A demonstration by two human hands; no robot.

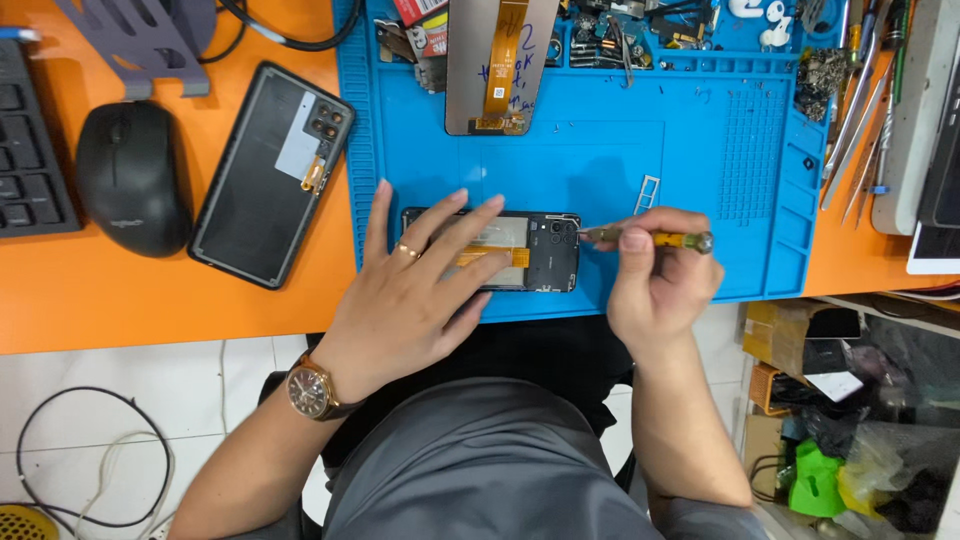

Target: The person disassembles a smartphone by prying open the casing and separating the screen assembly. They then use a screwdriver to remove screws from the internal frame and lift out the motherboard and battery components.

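Frame centre: left hand (425, 290), fingers spread, lies flat on the opened phone (535, 252); right hand (655, 275) fingers pinch a screwdriver (650, 238) whose tip touches the phone's right edge.

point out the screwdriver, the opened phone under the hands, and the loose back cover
screwdriver (668, 239), head view, yellow handle
opened phone (553, 252), head view, camera end
back cover (255, 190), head view, dark inner face

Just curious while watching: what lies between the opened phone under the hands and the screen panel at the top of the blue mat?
In the head view, only bare blue mat lies between the opened phone and the screen panel, apart from a few tiny specks, perhaps screws.
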